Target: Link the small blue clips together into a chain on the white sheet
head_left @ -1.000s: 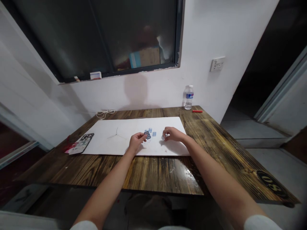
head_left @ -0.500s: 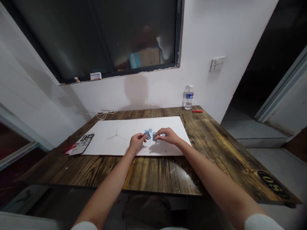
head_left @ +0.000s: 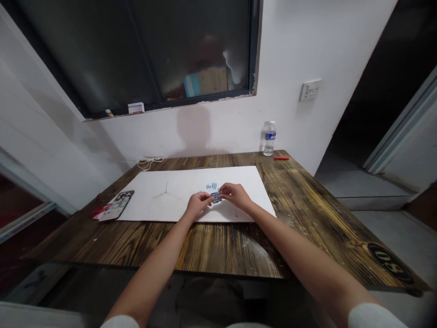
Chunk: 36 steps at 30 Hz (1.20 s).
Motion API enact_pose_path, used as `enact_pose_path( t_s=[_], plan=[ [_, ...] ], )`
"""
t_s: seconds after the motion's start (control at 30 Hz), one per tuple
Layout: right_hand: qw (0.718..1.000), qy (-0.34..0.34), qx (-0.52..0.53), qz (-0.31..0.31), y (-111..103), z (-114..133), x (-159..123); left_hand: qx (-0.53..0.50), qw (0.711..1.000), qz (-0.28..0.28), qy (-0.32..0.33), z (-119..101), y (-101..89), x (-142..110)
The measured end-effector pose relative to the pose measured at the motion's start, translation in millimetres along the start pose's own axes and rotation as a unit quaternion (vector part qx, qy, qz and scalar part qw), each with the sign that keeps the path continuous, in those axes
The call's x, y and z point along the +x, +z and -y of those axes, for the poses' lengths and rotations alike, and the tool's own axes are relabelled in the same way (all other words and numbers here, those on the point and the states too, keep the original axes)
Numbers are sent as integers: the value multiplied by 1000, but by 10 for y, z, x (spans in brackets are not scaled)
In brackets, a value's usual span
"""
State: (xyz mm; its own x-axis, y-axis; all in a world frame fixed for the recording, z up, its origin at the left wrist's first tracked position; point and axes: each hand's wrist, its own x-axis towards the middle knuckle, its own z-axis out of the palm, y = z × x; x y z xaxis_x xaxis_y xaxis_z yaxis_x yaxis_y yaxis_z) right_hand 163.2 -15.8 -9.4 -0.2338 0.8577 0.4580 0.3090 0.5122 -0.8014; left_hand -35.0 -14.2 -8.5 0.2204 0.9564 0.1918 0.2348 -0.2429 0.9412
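My left hand (head_left: 198, 204) and right hand (head_left: 235, 195) grip a small blue rectangular piece (head_left: 215, 197) between closed fingertips over a white rectangular board (head_left: 177, 187). A slipping pinch could drop it among the small blue loose pieces (head_left: 211, 186) on the far side.

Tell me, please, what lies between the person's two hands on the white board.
In the head view, a small dark-and-blue piece lies between the left hand and the right hand, touching both.

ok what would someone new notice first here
The left hand and right hand meet over a small blue piece near the middle of a white sheet on a dark wooden table. Above the table, a big dark window fills the wall, and a water bottle stands at the table's far right.
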Motion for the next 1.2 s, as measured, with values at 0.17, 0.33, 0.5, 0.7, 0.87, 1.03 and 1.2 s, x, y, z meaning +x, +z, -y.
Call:
enact_pose_path(
  t_s=[0.17,0.33,0.5,0.7,0.87,1.03,1.2],
  plan=[
    [1000,20,11,3,50,3,-11,15,1000,21,8,64,-14,15],
    [1000,25,11,1,101,-12,-27,33,998,49,8,75,-23,11],
    [999,34,22,-3,135,-52,-22,24,998,52,4,63,-17,-1],
    [991,66,117,19,147,-96,2,40,995,86,5,8,-31,-20],
    [978,69,189,51,99,-103,44,47,996,74,17,20,-41,-8],
    [997,74,10,-36,-137,-165,83,8,1000,-4,8,12,-34,13],
    [960,129,-244,42,-383,-189,69,-29,997,-72,-18,-21,-36,30]
  ],
)
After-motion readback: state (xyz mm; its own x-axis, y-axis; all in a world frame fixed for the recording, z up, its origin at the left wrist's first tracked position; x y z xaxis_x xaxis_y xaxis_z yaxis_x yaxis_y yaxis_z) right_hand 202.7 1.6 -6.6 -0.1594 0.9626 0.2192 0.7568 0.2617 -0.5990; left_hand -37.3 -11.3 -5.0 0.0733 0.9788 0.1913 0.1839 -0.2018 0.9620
